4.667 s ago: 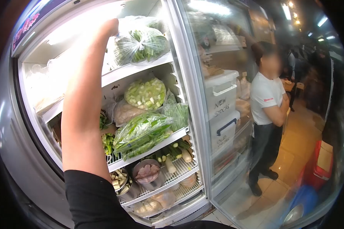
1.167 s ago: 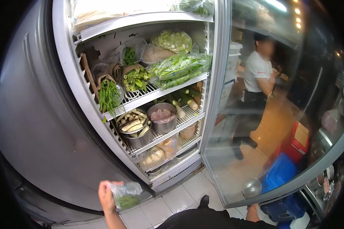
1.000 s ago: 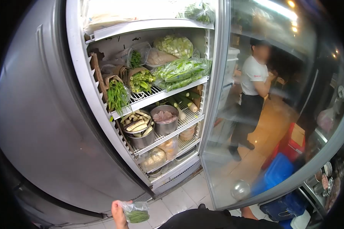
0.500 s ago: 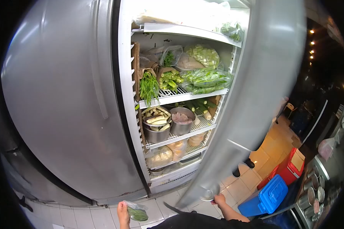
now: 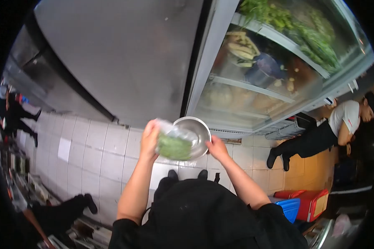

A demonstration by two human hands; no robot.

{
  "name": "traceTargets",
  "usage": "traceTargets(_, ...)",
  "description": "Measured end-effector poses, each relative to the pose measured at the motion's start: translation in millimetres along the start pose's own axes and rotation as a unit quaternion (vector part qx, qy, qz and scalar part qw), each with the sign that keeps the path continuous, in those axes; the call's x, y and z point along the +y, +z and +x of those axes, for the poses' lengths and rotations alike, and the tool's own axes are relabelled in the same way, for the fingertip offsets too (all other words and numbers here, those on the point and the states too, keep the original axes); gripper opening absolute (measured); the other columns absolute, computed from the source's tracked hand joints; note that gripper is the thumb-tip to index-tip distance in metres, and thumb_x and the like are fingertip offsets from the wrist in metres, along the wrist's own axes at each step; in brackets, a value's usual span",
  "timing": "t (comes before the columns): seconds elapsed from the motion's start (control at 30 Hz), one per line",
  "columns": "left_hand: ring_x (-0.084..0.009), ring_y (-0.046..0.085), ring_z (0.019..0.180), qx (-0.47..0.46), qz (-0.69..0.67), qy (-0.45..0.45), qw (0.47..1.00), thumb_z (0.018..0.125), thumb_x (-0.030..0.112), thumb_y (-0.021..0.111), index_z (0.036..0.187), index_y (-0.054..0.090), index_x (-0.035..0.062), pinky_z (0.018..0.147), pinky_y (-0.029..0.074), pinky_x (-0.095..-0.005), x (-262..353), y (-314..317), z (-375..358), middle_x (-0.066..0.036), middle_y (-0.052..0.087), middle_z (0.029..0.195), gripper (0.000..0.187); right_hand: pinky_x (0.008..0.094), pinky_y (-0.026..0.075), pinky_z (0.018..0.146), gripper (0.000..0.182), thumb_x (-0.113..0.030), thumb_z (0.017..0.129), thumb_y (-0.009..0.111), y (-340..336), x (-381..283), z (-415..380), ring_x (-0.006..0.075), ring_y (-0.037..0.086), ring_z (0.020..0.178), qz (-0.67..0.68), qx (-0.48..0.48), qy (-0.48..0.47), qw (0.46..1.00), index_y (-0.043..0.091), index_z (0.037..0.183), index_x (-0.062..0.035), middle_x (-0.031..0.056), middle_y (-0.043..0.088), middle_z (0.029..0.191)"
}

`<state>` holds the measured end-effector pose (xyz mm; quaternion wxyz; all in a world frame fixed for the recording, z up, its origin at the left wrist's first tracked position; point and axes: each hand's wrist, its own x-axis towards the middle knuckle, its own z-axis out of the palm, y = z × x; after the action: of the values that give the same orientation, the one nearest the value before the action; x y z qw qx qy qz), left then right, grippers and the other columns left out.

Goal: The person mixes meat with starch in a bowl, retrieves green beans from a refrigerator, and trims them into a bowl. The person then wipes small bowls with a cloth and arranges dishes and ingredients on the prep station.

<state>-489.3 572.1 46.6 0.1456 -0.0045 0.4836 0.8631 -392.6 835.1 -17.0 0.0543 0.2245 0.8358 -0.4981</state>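
In the head view, my left hand (image 5: 150, 136) is closed on a clear plastic bag (image 5: 174, 145) with green vegetables inside; their kind is blurred. The bag overlaps the mouth of a round metal bowl (image 5: 202, 129), hiding its left part. My right hand (image 5: 217, 148) grips the bowl's right rim, thumb and fingers pinched on it. Beyond both hands stands a tall refrigerator (image 5: 153, 54). Its right section, seen through a hazy glass-like pane, shows leafy greens (image 5: 307, 37), pale cut vegetables (image 5: 242, 47) and a metal pot (image 5: 264, 68) on shelves.
At right a person (image 5: 316, 133) in a white shirt stands near the refrigerator. Red (image 5: 316, 205) and blue bins (image 5: 289, 207) stand on my right. Other people's legs show at far left (image 5: 23, 116) and lower left (image 5: 66, 211). White floor tiles (image 5: 112, 166) lie below.
Both hands have come together in front of me, bringing the bag over the bowl. The refrigerator's right section, open before, now shows through a pane. My view has tilted down.
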Motion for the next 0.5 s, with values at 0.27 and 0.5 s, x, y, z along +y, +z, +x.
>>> traceTargets(0.27, -0.0212, 0.062, 0.114, 0.000, 0.343, 0.160, 0.926, 0.098, 0.014, 0.058, 0.125, 0.057, -0.0008, 0.097, 0.048, -0.0314, -25, 21, -5, -0.016, 0.065, 0.122, 0.031, 0.0399, 0.055, 0.059, 0.023, -0.017, 0.085, 0.052, -26, -35, 11, 0.0268, 0.068, 0.058, -0.042, -0.022, -0.005, 0.999, 0.061, 0.097, 0.0005, 0.0172, 0.068, 0.071)
traceTargets(0.5, -0.0324, 0.046, 0.133, -0.249, 0.655, 0.169, 0.693, 0.080, 0.009, 0.070, 0.138, 0.050, 0.0109, 0.111, 0.037, -0.0447, -29, 66, -55, -0.014, 0.051, 0.140, 0.062, 0.0427, 0.055, 0.064, 0.024, -0.018, 0.085, 0.052, -47, -19, 12, 0.0308, 0.068, 0.061, -0.048, -0.058, -0.038, 0.996, 0.062, 0.097, 0.0001, 0.0190, 0.067, 0.072)
